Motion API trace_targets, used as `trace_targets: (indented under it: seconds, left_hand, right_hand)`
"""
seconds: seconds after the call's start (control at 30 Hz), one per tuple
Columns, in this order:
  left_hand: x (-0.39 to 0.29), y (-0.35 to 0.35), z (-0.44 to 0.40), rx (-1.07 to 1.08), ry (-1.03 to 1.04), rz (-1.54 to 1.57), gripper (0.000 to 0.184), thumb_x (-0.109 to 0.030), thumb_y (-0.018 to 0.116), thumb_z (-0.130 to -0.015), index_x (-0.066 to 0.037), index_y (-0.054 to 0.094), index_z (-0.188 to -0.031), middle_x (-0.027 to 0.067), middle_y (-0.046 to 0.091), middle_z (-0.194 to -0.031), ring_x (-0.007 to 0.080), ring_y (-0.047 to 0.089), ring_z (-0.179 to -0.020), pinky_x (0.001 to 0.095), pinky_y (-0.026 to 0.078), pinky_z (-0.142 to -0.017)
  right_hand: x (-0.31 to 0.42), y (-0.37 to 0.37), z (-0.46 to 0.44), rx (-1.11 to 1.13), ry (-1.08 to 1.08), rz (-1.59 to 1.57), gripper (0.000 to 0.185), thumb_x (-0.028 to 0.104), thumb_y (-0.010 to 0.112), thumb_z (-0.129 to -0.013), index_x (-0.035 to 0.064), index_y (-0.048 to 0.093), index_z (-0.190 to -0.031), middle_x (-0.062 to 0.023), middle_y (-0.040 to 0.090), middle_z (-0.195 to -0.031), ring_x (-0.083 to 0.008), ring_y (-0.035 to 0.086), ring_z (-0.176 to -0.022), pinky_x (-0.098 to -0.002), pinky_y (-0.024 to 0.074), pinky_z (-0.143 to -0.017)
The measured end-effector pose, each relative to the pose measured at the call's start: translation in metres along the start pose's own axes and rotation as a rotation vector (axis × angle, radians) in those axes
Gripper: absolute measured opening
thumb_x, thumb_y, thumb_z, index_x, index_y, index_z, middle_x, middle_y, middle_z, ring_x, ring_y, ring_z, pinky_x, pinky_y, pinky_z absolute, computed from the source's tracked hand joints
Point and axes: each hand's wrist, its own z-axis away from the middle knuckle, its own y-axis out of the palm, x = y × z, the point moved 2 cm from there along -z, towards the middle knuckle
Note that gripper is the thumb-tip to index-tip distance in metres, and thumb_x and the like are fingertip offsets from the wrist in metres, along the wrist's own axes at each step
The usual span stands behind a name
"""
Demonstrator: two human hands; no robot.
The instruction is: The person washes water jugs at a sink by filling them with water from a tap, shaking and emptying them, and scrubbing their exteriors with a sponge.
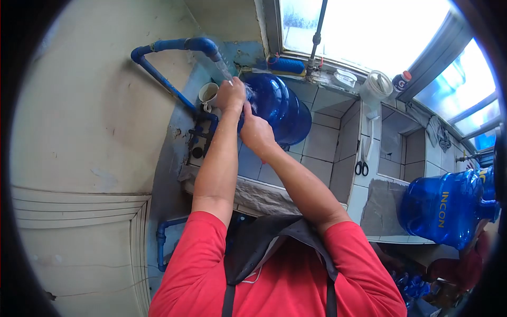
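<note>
A large translucent blue water jug [285, 108] lies on its side in the tiled basin, its neck toward the left. My left hand [231, 95] is closed at the mouth of the jug, under water falling from the blue pipe [203, 46]. Whatever its fingers hold is hidden. At the lower side of the neck, my right hand [257, 132] grips the jug, thumb pointing up and the other fingers mostly out of sight.
A white mug [208, 94] stands left of my hands. Scissors [362, 161] lie on the tiled ledge, with a lidded tub [376, 85] behind. Another blue jug [443, 208] is at the right. Part of another person's dark red clothing [467, 264] shows at lower right.
</note>
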Motion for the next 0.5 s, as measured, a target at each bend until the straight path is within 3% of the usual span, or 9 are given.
trace_targets:
  seconds: [0.17,0.33,0.43,0.5]
  left_hand:
    - [0.002,0.004,0.0,0.025,-0.021,0.002,0.053,-0.041,0.038,-0.092,0.001,0.068,-0.101,0.0247,0.069,-0.105,0.0435,0.066,-0.101,0.0523,0.051,-0.087]
    - [-0.007,-0.006,0.012,0.033,0.148,-0.085,0.049,-0.038,0.036,-0.094,-0.002,0.069,-0.101,0.0245,0.069,-0.103,0.0432,0.066,-0.099,0.0524,0.051,-0.087]
    - [-0.005,-0.002,0.01,0.019,0.256,-0.124,0.045,-0.033,0.035,-0.095,-0.005,0.07,-0.099,0.0235,0.069,-0.104,0.0417,0.066,-0.099,0.0517,0.052,-0.087]
    - [-0.003,-0.004,0.001,0.105,0.21,-0.119,0.045,-0.032,0.035,-0.096,-0.004,0.07,-0.101,0.0243,0.068,-0.106,0.0411,0.066,-0.101,0.0514,0.052,-0.088]
  right_hand:
    - [0.001,0.0,0.004,-0.015,0.023,0.006,0.074,0.008,0.054,-0.083,0.006,0.026,-0.152,-0.0295,0.068,-0.1,-0.046,0.066,-0.095,-0.0523,0.0511,-0.085]
    - [-0.001,-0.002,0.006,0.007,0.039,0.021,0.075,0.009,0.054,-0.083,0.0068,0.026,-0.152,-0.029,0.068,-0.101,-0.0463,0.066,-0.094,-0.0517,0.0509,-0.085]
    - [-0.013,0.01,-0.003,-0.065,0.012,-0.036,0.072,0.009,0.053,-0.084,0.0084,0.029,-0.152,-0.0285,0.068,-0.102,-0.0458,0.066,-0.094,-0.0508,0.0508,-0.085]
    - [-0.028,0.018,-0.015,-0.159,-0.097,-0.137,0.069,0.01,0.051,-0.085,0.011,0.032,-0.151,-0.0279,0.068,-0.103,-0.0449,0.066,-0.096,-0.0506,0.0506,-0.085]
